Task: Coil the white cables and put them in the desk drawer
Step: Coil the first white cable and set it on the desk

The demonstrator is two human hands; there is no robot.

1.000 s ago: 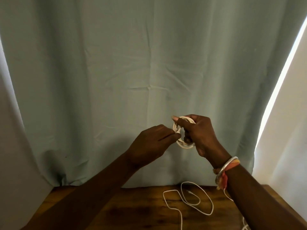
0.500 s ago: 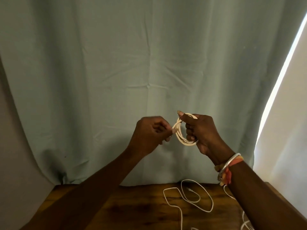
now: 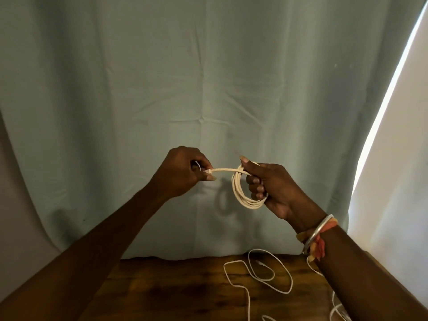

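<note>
Left hand (image 3: 183, 173) pulled leftward, fingers pinching cable tail (image 3: 222, 170); right hand (image 3: 269, 184) fingers gripping coil (image 3: 240, 193).

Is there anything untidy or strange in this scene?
Only mild untidiness: a loose white cable sprawls in uneven loops on the wooden desk, uncoiled. The coil in the right hand looks neat; the left hand pinches its end.

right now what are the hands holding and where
Right hand grips the coiled white cable by the loops' side; left hand pinches its free end.
</note>
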